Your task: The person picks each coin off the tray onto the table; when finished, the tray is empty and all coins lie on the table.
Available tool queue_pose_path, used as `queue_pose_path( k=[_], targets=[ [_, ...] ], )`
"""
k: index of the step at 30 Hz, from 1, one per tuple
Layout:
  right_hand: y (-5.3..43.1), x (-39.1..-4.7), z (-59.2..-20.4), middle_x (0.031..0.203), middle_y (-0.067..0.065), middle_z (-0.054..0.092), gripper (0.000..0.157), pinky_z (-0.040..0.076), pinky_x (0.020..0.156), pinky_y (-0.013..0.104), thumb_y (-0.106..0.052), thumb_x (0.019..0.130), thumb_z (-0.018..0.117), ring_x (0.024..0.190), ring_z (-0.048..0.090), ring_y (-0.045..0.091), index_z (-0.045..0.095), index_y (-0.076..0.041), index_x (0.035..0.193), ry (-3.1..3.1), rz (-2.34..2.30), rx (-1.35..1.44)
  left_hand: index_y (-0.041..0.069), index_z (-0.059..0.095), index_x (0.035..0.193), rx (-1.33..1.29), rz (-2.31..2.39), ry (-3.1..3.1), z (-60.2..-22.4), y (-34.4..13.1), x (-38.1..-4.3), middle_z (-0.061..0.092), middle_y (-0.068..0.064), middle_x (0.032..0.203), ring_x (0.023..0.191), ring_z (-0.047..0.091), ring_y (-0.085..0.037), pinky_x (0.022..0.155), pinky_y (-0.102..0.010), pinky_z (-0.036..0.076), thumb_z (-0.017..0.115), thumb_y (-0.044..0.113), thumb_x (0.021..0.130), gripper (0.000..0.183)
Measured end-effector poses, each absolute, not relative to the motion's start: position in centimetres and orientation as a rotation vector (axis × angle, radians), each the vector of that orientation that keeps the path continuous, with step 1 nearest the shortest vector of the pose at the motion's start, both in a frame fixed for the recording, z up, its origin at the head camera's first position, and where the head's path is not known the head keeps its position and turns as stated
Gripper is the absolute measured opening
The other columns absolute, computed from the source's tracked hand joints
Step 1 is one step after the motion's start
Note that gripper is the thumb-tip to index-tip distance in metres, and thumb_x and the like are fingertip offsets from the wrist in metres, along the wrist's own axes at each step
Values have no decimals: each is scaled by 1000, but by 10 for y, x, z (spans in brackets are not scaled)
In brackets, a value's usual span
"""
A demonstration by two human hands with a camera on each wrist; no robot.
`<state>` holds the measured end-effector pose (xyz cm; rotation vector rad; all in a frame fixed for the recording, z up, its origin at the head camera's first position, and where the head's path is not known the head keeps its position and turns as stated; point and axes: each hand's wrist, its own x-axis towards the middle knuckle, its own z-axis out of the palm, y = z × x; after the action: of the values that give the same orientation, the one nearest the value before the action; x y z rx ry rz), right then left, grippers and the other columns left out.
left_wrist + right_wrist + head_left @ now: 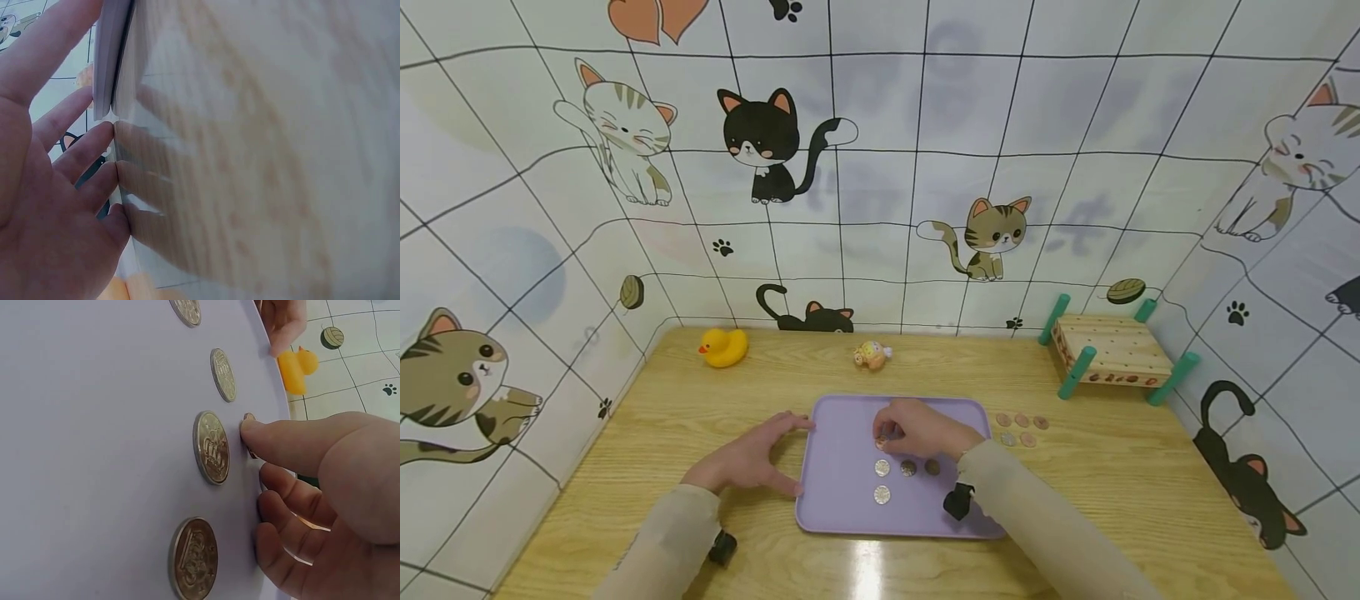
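Note:
Near the middle of the purple tray (842, 508), my right hand (917, 427) pinches a small copper-coloured coin (249, 417) close over the tray's surface. The thumb covers most of that coin in the right wrist view. Just nearer to me, a silver coin (882, 468) lies with another silver coin (882, 495) below it. To their right are two darker coins, one dark coin (908, 468) beside another dark coin (932, 467). My left hand (748, 457) is spread at the tray's left side, with thumb and fingertips right at its rim.
Several loose coins (1022, 420) lie on the wooden table (1120, 467) right of the tray. A yellow rubber duck (725, 347) and a small figurine (872, 355) stand along the back. At the back right is a small wooden stand (1112, 346) with green legs, near the cat-print wall.

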<state>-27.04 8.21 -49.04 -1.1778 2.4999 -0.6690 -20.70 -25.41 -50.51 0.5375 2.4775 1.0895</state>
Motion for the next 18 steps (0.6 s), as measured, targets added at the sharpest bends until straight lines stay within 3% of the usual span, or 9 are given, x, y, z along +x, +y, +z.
queue_pose_path(
  k=[5,11,18],
  targets=[
    [83,-270,-493,97,-3,65,5,49,82,29,-15,98,75,88,60,17,72,-17,101,2496,-686,-1178,22,50,154,554,1110,2470,-506,-254,-206,30,-17,169,155,23,-48,122,-75,16,98,37,72,96],
    [83,-268,-492,93,-2,67,7,51,77,26,-12,97,77,87,63,19,71,-16,95,2472,-759,-1172,23,50,155,524,1110,2463,-507,-253,-206,26,-17,172,158,17,-48,122,-76,12,98,39,71,98],
    [83,-266,-489,86,-5,66,10,51,71,22,-8,95,78,78,59,8,70,-14,92,2467,-797,-1171,24,50,154,530,1110,2468,-508,-253,-207,27,-15,171,157,20,-47,122,-76,14,98,40,70,98]
  ],
)
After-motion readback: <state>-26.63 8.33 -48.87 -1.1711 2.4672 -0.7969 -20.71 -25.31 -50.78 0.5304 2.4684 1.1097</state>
